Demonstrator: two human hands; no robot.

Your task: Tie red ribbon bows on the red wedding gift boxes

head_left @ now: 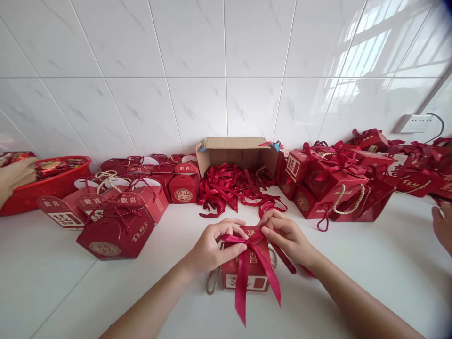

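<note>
In front of me on the white table stands a small red gift box [229, 268] with gold and white characters and rope handles at its sides. A glossy red ribbon [242, 287] is tied in a bow on its top, with two tails hanging down the near face. My left hand [217, 245] pinches the left loop of the bow between thumb and fingers. At the right loop, my right hand [284, 233] grips the ribbon close to the knot. Part of the box top is hidden by the hands and bow.
A cardboard box [231, 143] lies on its side, spilling loose red ribbons [226, 186]. Several open gift boxes [116, 233] stand left; ribboned boxes [335, 188] are piled right. Another person's hand [21, 176] reaches into a red basin [67, 179]; another hand [443, 226] shows at the right edge.
</note>
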